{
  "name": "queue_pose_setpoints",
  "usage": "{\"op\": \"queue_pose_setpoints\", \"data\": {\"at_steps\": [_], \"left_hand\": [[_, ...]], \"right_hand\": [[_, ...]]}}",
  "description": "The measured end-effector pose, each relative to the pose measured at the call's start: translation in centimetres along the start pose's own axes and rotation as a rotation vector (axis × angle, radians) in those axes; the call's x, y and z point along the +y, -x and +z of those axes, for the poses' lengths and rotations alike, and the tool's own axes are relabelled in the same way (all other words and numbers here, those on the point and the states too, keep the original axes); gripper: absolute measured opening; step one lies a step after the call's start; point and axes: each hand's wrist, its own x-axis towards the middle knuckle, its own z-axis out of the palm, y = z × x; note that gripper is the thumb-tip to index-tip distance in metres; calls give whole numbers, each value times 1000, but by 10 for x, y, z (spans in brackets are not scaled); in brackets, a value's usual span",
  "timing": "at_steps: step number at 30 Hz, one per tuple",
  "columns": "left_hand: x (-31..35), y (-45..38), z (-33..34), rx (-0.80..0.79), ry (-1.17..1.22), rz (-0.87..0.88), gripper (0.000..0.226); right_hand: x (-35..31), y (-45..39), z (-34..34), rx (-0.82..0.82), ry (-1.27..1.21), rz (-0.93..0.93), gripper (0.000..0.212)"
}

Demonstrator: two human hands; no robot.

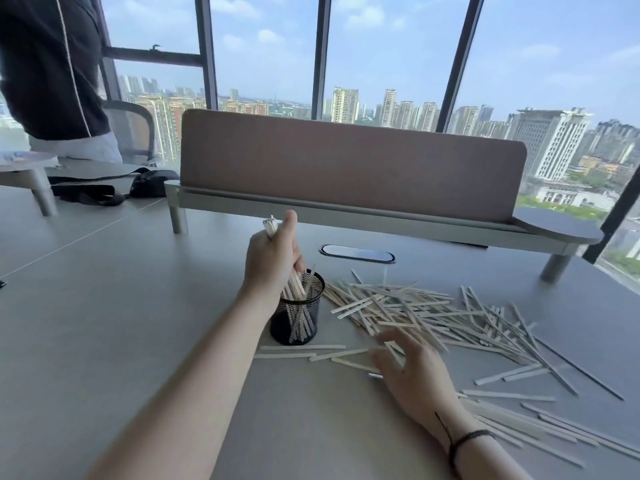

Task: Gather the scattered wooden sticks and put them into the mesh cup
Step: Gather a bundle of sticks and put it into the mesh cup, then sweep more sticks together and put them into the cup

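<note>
1. Bare grey desk (pixel 104 306) fills the frame's left
2. Left hand (pixel 273 258) grips a bundle of sticks (pixel 294 289) dipping into the black mesh cup (pixel 298 317) at centre
3. Right hand (pixel 412 368), fingers spread loosely, rests on scattered sticks (pixel 433 317) at lower right
4. Brown divider (pixel 346 161) and windows (pixel 381 46) run behind

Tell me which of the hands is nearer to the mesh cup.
Left. The left hand is directly above the mesh cup, holding a bundle of sticks in it. The right hand is off to the cup's right, over the scattered sticks.
</note>
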Motion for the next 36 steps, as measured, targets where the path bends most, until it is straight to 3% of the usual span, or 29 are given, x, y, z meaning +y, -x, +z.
{"op": "queue_pose_setpoints", "data": {"at_steps": [3, 8, 12, 13, 16, 18, 19, 22, 24, 28, 32, 36], "left_hand": [[-13, -5, 4, 89, -312, 52, 62], [-19, -10, 9, 158, -378, 38, 64], [-16, -6, 13, 166, -574, 120, 28], [-16, -1, 12, 194, -619, 191, 28], [-16, 25, 11, 226, -800, 639, 35], [-25, 52, 10, 24, -885, 827, 26], [-34, 64, 8, -124, -930, 835, 23], [-66, 92, 2, -497, -1136, 578, 44], [-80, 99, 0, -629, -1223, 332, 69], [-84, 99, 1, -668, -1305, 203, 94], [-86, 102, 4, -707, -1293, 108, 104], [-84, 104, 15, -724, -1311, 106, 110]], "right_hand": [[14, 8, -6, 14, 17, -12, 8], [15, 7, -4, -59, 15, -26, 3], [13, 5, -5, -91, 48, -49, 10], [13, 5, -6, -96, 52, -52, 11], [14, 5, -8, -98, 107, -79, 18], [13, 6, -9, -83, 165, -94, 23], [12, 6, -10, -68, 191, -94, 25], [11, 6, -13, -49, 244, -62, 33], [14, 6, -15, -41, 284, -40, 40], [24, 7, -22, -34, 376, 49, 60], [45, 15, -42, -161, 433, 192, 79], [73, 24, -59, -227, 425, 279, 86]]}}
